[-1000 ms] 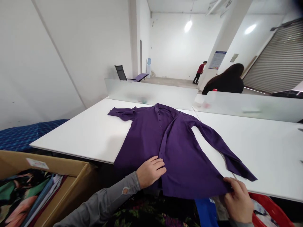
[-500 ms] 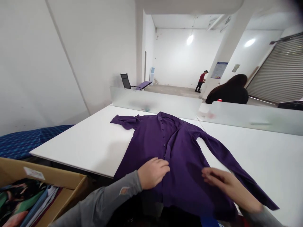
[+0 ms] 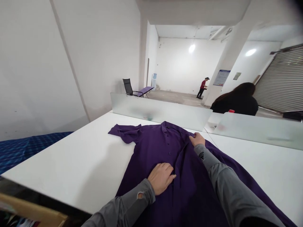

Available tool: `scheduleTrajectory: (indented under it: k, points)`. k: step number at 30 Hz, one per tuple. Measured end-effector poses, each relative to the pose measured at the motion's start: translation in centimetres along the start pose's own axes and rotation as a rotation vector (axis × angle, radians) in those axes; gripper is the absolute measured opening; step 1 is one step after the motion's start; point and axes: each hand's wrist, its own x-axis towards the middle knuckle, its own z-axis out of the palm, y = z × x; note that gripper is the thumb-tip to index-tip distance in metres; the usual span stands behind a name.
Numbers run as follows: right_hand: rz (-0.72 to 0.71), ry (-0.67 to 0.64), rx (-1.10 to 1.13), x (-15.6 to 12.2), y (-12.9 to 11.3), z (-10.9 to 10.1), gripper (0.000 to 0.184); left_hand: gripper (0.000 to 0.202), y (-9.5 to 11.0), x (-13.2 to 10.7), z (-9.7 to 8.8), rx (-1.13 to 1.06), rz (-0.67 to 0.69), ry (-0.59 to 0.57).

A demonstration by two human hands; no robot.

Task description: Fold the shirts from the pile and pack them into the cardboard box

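Observation:
A purple button-up shirt [image 3: 153, 151] lies front up, its collar toward the far side of the table and its lower part near me. My left hand [image 3: 162, 178] rests on the shirt front beside the button strip, fingers curled down at the cloth's edge and their tips partly hidden. At the shoulder on the right, my right hand [image 3: 197, 138] pinches the fabric between thumb and fingers. The short-looking, folded sleeve on the left lies spread on the table, while the right sleeve runs down past my right forearm.
The shirt lies on a white table [image 3: 94, 151] bordered by frosted dividers [image 3: 161, 108]. A cardboard box [image 3: 35, 211] of clothes stands at lower left, near blue patterned cloth [image 3: 30, 146]. Beyond the dividers are a person in black [image 3: 236, 99], another in red [image 3: 203, 86], and a chair [image 3: 127, 86].
My right hand has moved from the shirt's lower right side up to its right shoulder and taken hold there. My left hand stays at the button strip. The view has shifted slightly.

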Motion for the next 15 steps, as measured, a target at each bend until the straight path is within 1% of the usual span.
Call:
scheduleTrajectory:
  k: [2, 6, 8, 11, 12, 15]
  points:
    - [-0.027, 0.02, -0.113, 1.8, -0.8, 1.3, 0.048, 0.017, 0.0, 0.0, -0.2, -0.018, -0.018, 0.003]
    - [-0.015, 0.0, -0.307, 4.4, -2.0, 4.3, 0.057, 0.011, -0.4, 0.0, -0.3, -0.061, -0.028, 0.001]
    - [-0.023, -0.013, -0.379, 5.4, -2.4, 5.3, 0.053, 0.01, -0.5, -0.1, -0.3, -0.082, -0.036, -0.002]
    - [-0.104, -0.006, -0.435, 6.9, -3.1, 5.7, 0.031, 0.014, -0.7, -0.2, -0.1, -0.095, -0.063, -0.02]
    - [-0.143, 0.008, -0.446, 7.5, -3.3, 5.6, 0.027, 0.015, -0.7, -0.2, 0.1, -0.095, -0.073, -0.025]
    - [-0.238, 0.054, -0.462, 8.7, -3.7, 5.2, 0.033, 0.02, -0.8, -0.3, 0.6, -0.087, -0.079, -0.034]
